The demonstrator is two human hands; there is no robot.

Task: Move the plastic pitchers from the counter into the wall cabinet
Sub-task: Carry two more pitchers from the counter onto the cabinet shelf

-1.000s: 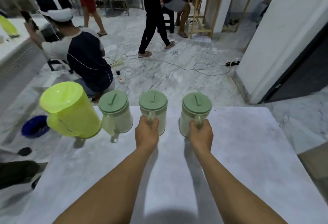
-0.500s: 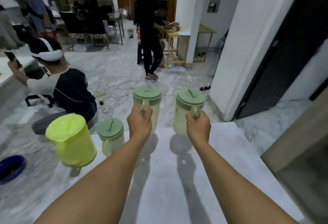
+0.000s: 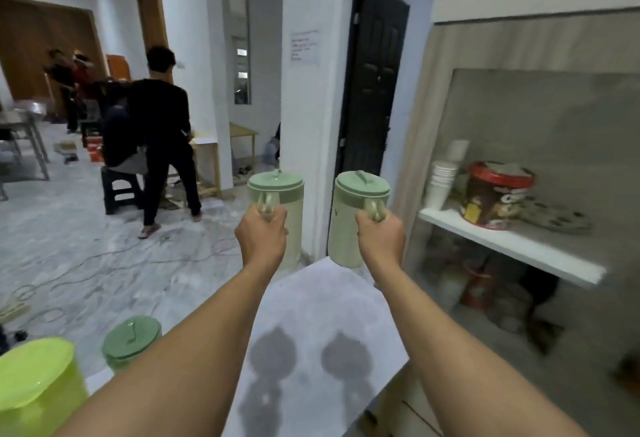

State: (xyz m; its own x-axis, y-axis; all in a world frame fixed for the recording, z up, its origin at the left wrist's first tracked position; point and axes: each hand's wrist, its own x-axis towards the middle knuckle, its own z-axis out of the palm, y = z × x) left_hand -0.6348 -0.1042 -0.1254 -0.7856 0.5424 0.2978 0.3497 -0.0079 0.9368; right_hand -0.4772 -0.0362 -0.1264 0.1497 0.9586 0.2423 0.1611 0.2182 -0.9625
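My left hand (image 3: pixel 262 236) grips the handle of a pale green lidded pitcher (image 3: pixel 281 194), held in the air above the far end of the counter (image 3: pixel 311 339). My right hand (image 3: pixel 381 241) holds a second pale green pitcher (image 3: pixel 349 215) by its handle at the same height. A third green-lidded pitcher (image 3: pixel 131 341) and a bright lime pitcher (image 3: pixel 38 388) stand at the counter's left edge. The open cabinet with a white shelf (image 3: pixel 512 246) is to the right of my right hand.
On the shelf stand stacked paper cups (image 3: pixel 441 182), a red-lidded tub (image 3: pixel 497 194) and a flat tray (image 3: pixel 557 216). Dim items sit below the shelf. A white pillar (image 3: pixel 311 90) and dark door (image 3: pixel 372 83) are ahead; people and cables occupy the floor at left.
Both hands lifted their pitchers higher off the counter, and my view swung up and right toward the cabinet. The two other pitchers stayed on the counter.
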